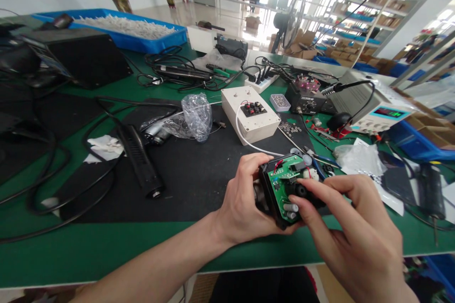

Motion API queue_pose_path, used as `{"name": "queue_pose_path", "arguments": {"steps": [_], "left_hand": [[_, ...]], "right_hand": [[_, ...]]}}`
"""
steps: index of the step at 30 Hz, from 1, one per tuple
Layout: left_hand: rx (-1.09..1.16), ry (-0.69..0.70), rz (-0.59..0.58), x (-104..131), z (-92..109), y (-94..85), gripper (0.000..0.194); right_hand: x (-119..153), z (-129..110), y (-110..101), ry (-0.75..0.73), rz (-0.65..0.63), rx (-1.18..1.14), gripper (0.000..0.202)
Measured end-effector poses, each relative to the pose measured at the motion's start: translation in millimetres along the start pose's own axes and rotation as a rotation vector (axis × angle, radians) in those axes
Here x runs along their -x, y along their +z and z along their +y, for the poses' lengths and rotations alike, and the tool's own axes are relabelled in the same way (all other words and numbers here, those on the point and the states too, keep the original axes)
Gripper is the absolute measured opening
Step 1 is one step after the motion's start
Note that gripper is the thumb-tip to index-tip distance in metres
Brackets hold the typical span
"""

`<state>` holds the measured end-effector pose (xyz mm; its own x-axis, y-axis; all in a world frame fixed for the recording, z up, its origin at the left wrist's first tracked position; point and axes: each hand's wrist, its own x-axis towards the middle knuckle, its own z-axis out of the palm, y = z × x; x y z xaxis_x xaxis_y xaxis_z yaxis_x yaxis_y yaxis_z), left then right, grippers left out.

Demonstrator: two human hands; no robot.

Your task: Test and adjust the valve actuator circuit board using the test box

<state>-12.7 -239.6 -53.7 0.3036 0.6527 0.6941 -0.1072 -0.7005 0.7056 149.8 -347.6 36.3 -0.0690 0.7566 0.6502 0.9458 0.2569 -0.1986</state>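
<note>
My left hand (245, 203) is wrapped round a black housing (270, 194) near the front edge of the table, its open side turned up. Inside sits a green circuit board (279, 180) with red wires and grey cylindrical parts. The thumb and index finger of my right hand (341, 213) close on a small round black part (300, 191) on the board. A white cable (249, 144) runs from a beige box (249, 113) with red and black terminals towards the housing.
A black handheld tool (140, 161) and a clear plastic bag (197, 116) lie on the black mat (192, 175). Behind are a power strip (261, 83), a soldering station (307, 99) and a blue tray (149, 45). A power supply (380, 104) stands right, near pliers and loose cables.
</note>
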Motion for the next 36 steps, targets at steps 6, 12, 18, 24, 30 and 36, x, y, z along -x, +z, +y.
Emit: {"name": "queue_pose_path", "arguments": {"steps": [6,12,18,24,30,36], "left_hand": [[0.1,-0.162,-0.055,-6.8,1.6,-3.5,0.116],[0.226,-0.449,-0.101,-12.7,-0.1,-9.2,0.11],[-0.06,-0.349,-0.446,-54.6,19.3,-73.0,0.122],[-0.504,-0.287,-0.075,-157.7,-18.3,-95.7,0.032],[-1.053,-0.324,-0.16,-207.1,-115.5,-70.0,0.025],[-1.096,-0.306,-0.168,-199.9,-145.1,-73.0,0.032]], "right_hand": [[-1.0,8.1,16.9,0.067,0.083,-0.011,0.031],[18.0,27.6,49.8,0.295,0.151,-0.481,0.074],[49.8,34.4,75.1,0.449,-0.054,-0.714,0.089],[55.9,29.0,86.4,0.56,-0.104,-0.682,0.095],[58.0,29.5,87.8,0.521,-0.087,-0.607,0.091],[60.6,29.7,86.9,0.547,-0.09,-0.624,0.098]]}}
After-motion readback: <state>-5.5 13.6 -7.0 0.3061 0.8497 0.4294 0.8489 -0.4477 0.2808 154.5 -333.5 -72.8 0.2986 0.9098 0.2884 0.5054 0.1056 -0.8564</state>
